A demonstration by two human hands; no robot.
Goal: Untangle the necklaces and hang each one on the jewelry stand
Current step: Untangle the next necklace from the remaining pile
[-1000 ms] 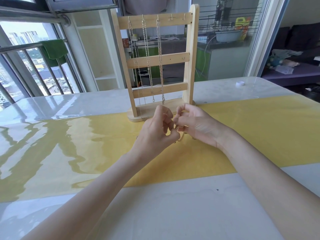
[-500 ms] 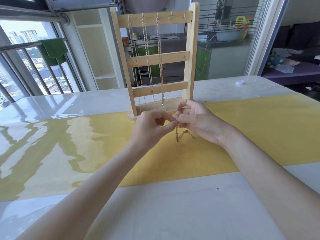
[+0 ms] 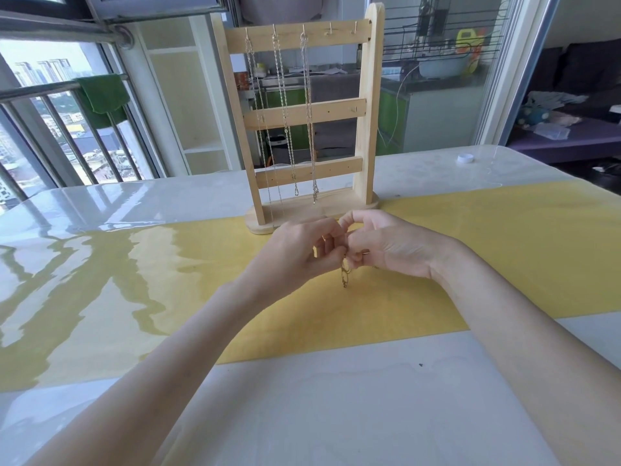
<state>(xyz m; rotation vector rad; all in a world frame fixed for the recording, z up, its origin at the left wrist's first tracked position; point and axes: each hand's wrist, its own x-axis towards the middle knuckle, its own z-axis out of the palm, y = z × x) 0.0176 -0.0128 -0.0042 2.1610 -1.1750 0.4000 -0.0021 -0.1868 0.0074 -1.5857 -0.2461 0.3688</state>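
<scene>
Head view, necklace [image 3: 344, 274] dangling from pinching fingers [image 3: 331, 242]

three hung necklaces [image 3: 285, 105], one held necklace [image 3: 344, 274], one jewelry stand [image 3: 368, 105], one cap [image 3: 465, 158]

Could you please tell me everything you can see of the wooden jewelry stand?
The jewelry stand is pale, unpainted wood: two uprights on a flat rounded base, joined by three crossbars with small hooks. It stands upright on the table, at the yellow runner's far edge, beyond both hands. Three silvery chains hang from the top bar's left hooks; two right hooks are bare.
</scene>
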